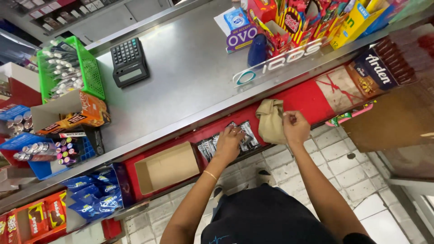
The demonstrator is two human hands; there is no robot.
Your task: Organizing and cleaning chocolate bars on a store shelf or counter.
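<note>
We see our left hand (229, 141) resting fingers-down on a row of small silver-and-black packets (228, 140) that stand in the red shelf (307, 97) under the steel surface (181, 81); its grip is loosely spread over the packet tops, and we cannot tell whether it has pinched one. Our right hand (296, 128) sits just at 3 o'clock from it, its grip curled tight on the edge of a tan cloth (270, 119), which hangs bunched against the shelf front. An open brown cardboard box (166, 168) lies at 9 o'clock from the packets. On the surface at 11 o'clock sit a black calculator (129, 62) and a green basket (88, 68) of pens.
</note>
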